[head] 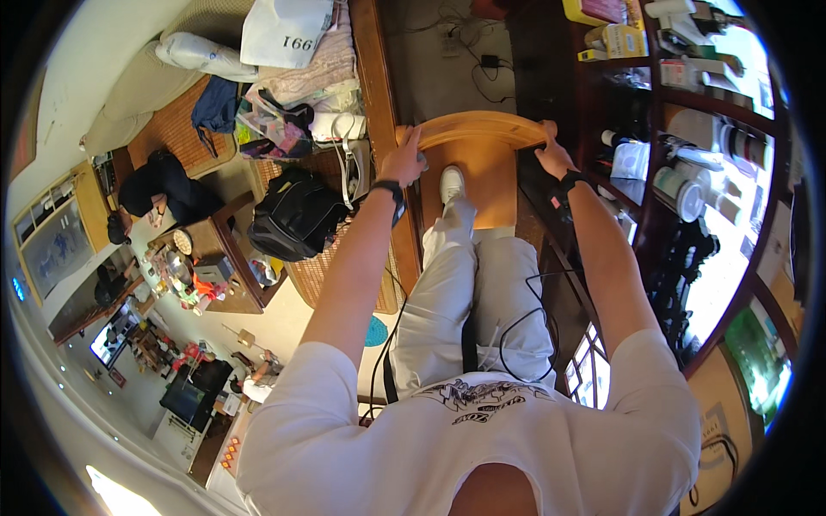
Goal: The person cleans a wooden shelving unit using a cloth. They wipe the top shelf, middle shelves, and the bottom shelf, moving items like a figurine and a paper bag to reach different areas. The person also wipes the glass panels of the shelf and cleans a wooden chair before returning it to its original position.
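A wooden chair stands before me, its curved back rail (pixel 481 126) spanning between my two hands. My left hand (pixel 403 160) is closed around the rail's left end. On the other end, my right hand (pixel 554 153) grips with the fingers wrapped over the wood. Below the rail is the chair's flat, light-brown seat (pixel 497 187). One white shoe (pixel 453 184) appears over the seat; whether it rests on it I cannot tell. My other foot is hidden. Dark bands circle both wrists.
A dark shelf unit (pixel 655 116) full of jars and boxes rises close on the right. On the left, a wooden bench edge (pixel 381 84) runs alongside, with a black backpack (pixel 297 216) on the woven seat. Cables (pixel 490 61) trail ahead. A person (pixel 168 187) sits farther left.
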`<action>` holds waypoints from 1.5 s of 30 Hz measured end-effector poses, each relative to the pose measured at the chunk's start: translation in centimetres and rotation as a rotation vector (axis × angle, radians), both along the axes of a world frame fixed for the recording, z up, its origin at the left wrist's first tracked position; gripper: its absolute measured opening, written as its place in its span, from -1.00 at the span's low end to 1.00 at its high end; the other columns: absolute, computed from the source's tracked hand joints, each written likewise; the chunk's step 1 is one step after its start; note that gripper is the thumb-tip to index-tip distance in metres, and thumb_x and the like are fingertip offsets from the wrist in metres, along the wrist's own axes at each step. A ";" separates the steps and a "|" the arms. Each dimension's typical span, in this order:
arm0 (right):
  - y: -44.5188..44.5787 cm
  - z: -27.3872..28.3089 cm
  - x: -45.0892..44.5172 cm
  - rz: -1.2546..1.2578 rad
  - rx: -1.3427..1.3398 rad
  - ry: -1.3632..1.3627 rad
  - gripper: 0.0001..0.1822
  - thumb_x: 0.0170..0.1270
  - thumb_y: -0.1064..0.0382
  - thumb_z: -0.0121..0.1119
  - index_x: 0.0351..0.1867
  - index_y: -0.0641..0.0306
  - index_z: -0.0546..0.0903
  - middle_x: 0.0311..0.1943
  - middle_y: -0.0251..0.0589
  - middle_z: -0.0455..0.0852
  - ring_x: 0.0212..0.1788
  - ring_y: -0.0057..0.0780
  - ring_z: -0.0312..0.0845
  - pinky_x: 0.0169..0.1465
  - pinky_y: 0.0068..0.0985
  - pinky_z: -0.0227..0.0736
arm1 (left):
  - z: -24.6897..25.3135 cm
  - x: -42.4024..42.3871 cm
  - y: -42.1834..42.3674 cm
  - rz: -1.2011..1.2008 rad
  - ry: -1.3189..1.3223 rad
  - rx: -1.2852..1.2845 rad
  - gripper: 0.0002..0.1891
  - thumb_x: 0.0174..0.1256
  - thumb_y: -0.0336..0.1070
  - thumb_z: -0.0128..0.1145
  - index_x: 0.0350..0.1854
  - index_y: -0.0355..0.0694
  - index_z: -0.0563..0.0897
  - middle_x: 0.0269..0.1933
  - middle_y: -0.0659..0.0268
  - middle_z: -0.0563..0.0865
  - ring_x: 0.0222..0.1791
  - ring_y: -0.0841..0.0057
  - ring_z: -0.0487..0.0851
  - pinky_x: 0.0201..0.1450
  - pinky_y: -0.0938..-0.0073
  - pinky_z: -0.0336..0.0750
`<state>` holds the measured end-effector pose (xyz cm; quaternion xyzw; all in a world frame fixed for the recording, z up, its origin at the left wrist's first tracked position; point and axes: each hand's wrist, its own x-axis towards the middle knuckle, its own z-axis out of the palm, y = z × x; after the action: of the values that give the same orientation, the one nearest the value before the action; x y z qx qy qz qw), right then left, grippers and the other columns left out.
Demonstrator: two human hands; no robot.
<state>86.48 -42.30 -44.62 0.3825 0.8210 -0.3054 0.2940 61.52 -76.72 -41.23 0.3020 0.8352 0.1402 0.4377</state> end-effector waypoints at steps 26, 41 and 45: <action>2.1 69.8 4.7 -0.179 0.420 1.200 -0.76 0.49 0.42 0.19 0.11 0.31 0.72 -0.08 -0.02 0.78 -0.07 -0.03 0.74 0.02 -0.27 0.62 | 45.0 5.3 19.3 -0.169 -0.378 0.609 -0.54 0.31 -0.27 0.45 0.23 -0.23 0.67 0.02 0.19 0.81 0.04 0.43 0.74 0.24 0.35 0.58; 1.5 76.0 8.0 -0.370 1.239 1.260 -0.77 0.22 0.50 0.26 -0.10 0.25 0.74 -0.16 -0.14 0.75 -0.12 -0.05 0.66 0.00 -0.21 0.58 | 69.7 9.9 41.6 -0.492 0.153 1.694 -0.63 0.29 -0.55 0.31 0.15 -0.23 0.67 0.07 0.06 0.75 0.06 0.05 0.75 0.16 0.24 0.63; 1.7 75.3 6.8 -0.447 1.290 1.012 -0.73 0.25 0.29 0.34 -0.02 0.14 0.74 -0.11 -0.22 0.71 -0.01 -0.12 0.61 0.11 -0.17 0.56 | 69.2 9.7 42.9 -0.626 0.277 1.684 -0.63 0.32 -0.55 0.24 0.18 -0.21 0.68 0.18 0.12 0.73 0.16 0.12 0.73 0.24 0.23 0.61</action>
<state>93.28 -40.57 30.68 0.4457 0.7719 0.0371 -0.4517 71.19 -33.83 27.94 0.7491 0.3817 0.5413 -0.0140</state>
